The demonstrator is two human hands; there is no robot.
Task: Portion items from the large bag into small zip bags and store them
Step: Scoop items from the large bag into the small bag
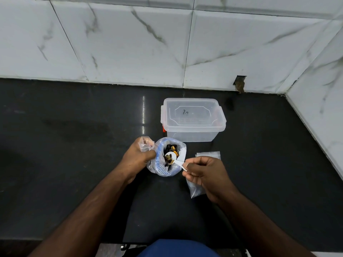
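1. The large bag [163, 160] stands open mid-worktop [74, 145], near the front edge.
2. The left hand [138, 157] clutches its rim and a small zip bag [145, 144].
3. The right hand [206, 175] pinches a white scoop [173, 158] over the bag's mouth.
4. A lidded clear box [193, 119] sits just behind.

A glossy black surface [74, 127] meets a wall of white, grey-veined marble tiles [130, 43], which turns a corner at the right. A small notch [240, 84] breaks the tile's lower edge, and a thin streak of light [143, 112] reflects off the surface.
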